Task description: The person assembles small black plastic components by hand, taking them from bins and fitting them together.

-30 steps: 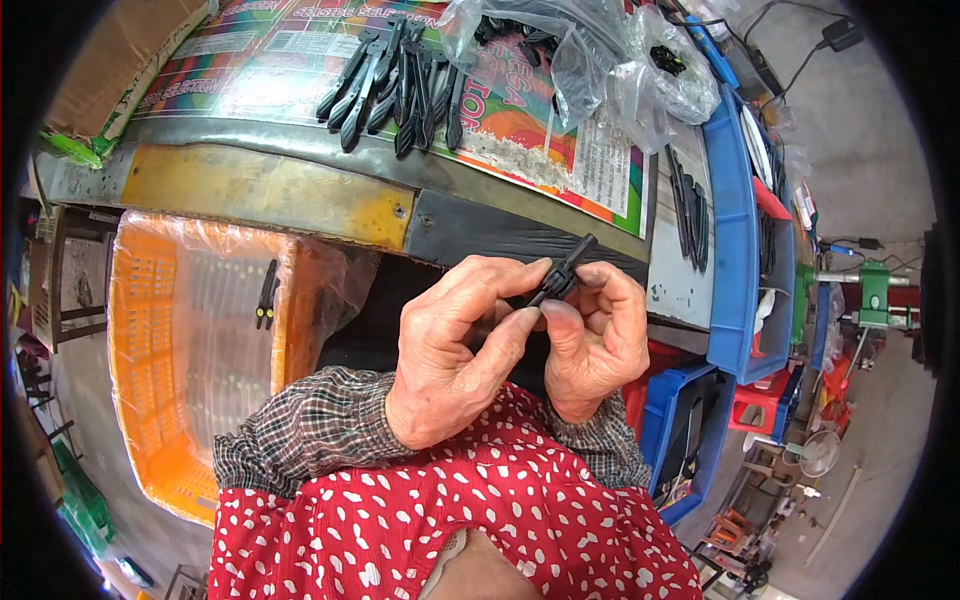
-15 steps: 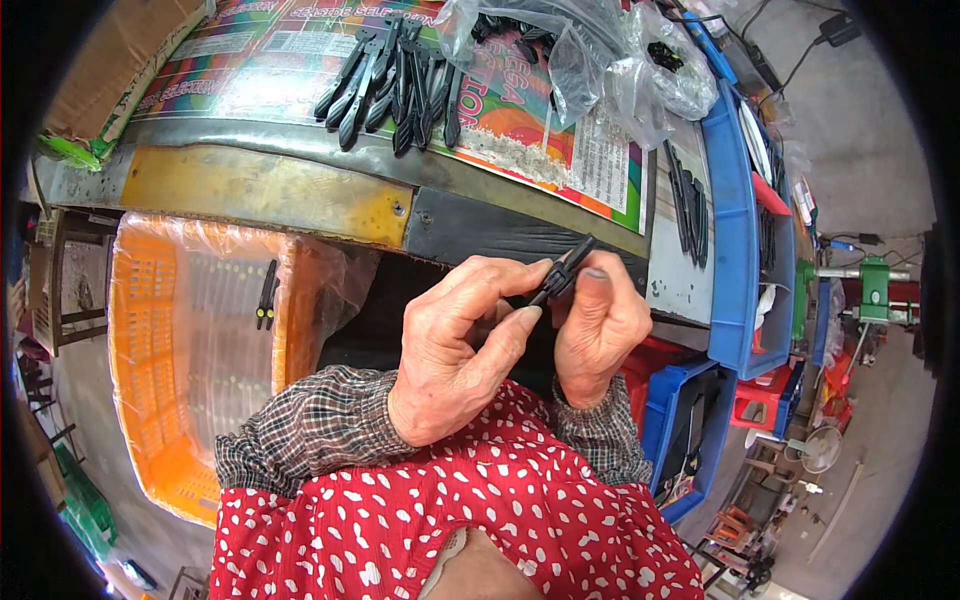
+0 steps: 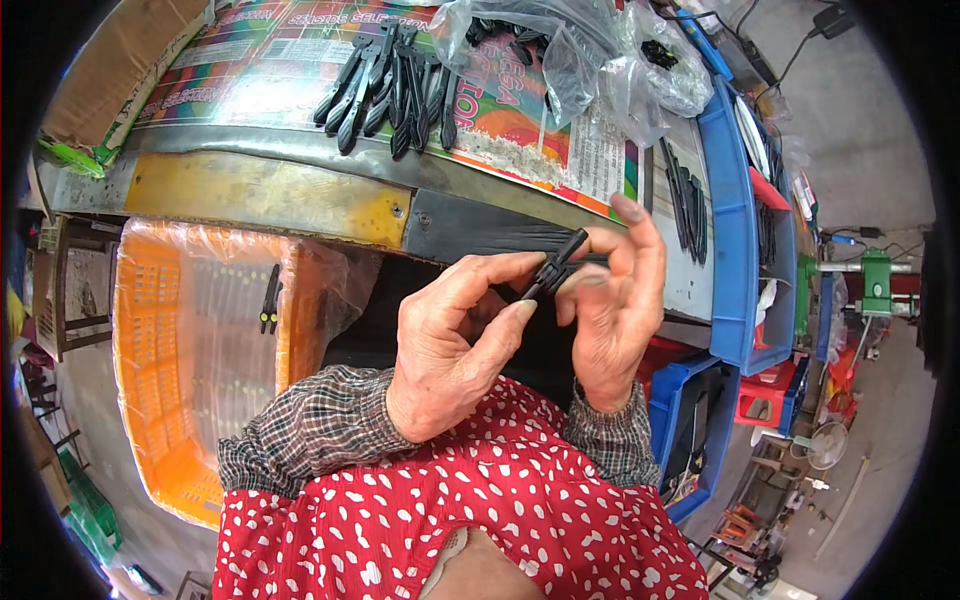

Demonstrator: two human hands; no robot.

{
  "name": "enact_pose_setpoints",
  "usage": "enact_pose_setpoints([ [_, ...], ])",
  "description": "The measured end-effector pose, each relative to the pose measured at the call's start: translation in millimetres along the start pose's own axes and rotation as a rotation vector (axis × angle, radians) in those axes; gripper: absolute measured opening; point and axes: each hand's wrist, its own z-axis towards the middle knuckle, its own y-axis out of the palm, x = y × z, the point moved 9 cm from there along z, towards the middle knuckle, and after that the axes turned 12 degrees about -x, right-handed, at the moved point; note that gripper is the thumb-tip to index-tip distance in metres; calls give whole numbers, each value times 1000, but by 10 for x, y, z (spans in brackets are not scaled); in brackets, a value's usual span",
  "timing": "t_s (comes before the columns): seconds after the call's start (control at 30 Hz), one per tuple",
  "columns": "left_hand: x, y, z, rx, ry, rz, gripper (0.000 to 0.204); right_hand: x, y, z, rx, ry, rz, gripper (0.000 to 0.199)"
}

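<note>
While the left hand (image 3: 450, 350) pinches one black part (image 3: 553, 268) by the bench (image 3: 260, 190), the right hand (image 3: 618, 320) has just spread its fingers, so the left seems to do most holding; I can't tell if the right grips. Left, one orange crate (image 3: 148, 340) shows two black sticks (image 3: 272, 292); right, two blue trays (image 3: 733, 220); far, a black pile (image 3: 401, 110), too messy to count.

Black is seen on the part (image 3: 555, 268) at the left hand (image 3: 455, 350), dark-and-pale check on the sleeves (image 3: 310, 425), white-spotted red on the garment (image 3: 450, 510) below, orange on the crate (image 3: 150, 380) leftward, blue on the bin (image 3: 732, 230) right of the right hand (image 3: 620, 325), multicolour print on the sheet (image 3: 250, 60) beyond both.
</note>
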Motion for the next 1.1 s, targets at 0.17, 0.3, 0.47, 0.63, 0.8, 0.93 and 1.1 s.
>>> enact_pose_setpoints([
  [0.17, 81, 22, 24, -20, 99, 61, 29, -16, 138, 5, -57, 21, -83, 70],
  [0.3, 33, 2, -4, -28, 71, 115, 31, -43, -5, 50, 10, -25, 2, 67],
  [0.47, 45, -14, 1, 60, 104, 68, 30, 15, 138, 14, -104, 15, -148, 68],
  [0.63, 35, -28, -1, 12, 86, 87, 30, -33, -15, 30, 20, -23, -54, 69],
  [0.8, 33, -51, -15, 71, 64, 55, 29, -60, 102, 99, -82, -18, -175, 71],
  [0.93, 19, -66, -1, 47, 56, 76, 29, -72, 47, 33, 4, -64, -96, 72],
  [1.1, -16, -54, -14, 46, 39, -14, 30, 18, 96, -64, 68, -18, -134, 51],
])
